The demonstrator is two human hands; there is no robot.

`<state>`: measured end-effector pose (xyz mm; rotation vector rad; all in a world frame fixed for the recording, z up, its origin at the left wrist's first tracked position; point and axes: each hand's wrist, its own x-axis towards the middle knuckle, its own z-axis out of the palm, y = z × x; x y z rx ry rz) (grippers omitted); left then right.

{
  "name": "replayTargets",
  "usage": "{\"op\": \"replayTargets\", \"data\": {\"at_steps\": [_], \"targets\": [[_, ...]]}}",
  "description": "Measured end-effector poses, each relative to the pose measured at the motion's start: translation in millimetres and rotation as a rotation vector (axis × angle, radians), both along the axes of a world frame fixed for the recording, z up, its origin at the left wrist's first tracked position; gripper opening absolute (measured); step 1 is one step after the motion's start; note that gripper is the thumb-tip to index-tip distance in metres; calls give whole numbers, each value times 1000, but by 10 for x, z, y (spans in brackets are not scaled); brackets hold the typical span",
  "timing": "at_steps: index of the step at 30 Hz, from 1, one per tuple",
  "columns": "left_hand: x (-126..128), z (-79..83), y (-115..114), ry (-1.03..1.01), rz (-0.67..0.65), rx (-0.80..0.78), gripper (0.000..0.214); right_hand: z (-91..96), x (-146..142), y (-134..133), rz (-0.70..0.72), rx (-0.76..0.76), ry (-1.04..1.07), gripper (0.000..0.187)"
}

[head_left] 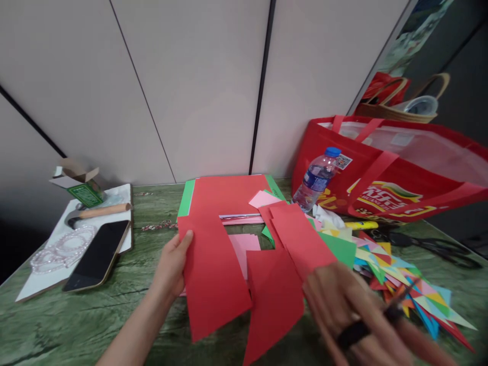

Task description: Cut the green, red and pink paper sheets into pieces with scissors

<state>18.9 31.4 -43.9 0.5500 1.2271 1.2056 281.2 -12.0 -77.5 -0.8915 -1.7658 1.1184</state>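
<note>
My left hand (171,263) pinches the left edge of a red paper sheet (211,277), its thumb on top. My right hand (343,300), smeared by motion, has scissors (353,334) in it; their black handle shows between the fingers and a blade points up and right. The same hand grips the lower end of long red paper strips (299,231). Another red paper piece (274,290) with a slanted lower edge hangs between the two hands; I cannot tell what holds it. Pink paper (246,249) lies behind on the table.
Red sheets (229,193) on green ones lie against the wall. Right are a water bottle (314,180), a red bag (381,173), a yellow marker (361,225) and folded coloured paper pieces (415,290). Left are a phone (99,256), hammer (101,212), small box (84,188) and beads (63,249).
</note>
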Motion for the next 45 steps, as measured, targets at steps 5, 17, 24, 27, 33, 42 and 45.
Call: {"op": "replayTargets", "data": {"at_steps": [5, 17, 24, 27, 33, 42, 45], "targets": [[-27, 63, -6, 4, -38, -44, 11, 212, 192, 109, -24, -265, 143, 50], [257, -202, -257, 285, -544, 83, 39, -68, 22, 222, -355, -693, 119, 32], [375, -217, -332, 301, -596, 57, 72, -37, -171, 177, -276, -705, 252, 32], [422, -244, -370, 323, -628, 193, 67, 9, -229, 170, -203, -676, 376, 28], [285, -208, -248, 176, -390, 152, 53, 13, -186, 219, -390, -470, 464, 30], [278, -153, -207, -10, -258, 160, 44, -18, -514, 106, -116, -351, 107, 23], [252, -138, -222, 140, -486, 249, 49, -10, -483, 132, -250, -260, -12, 26]]}}
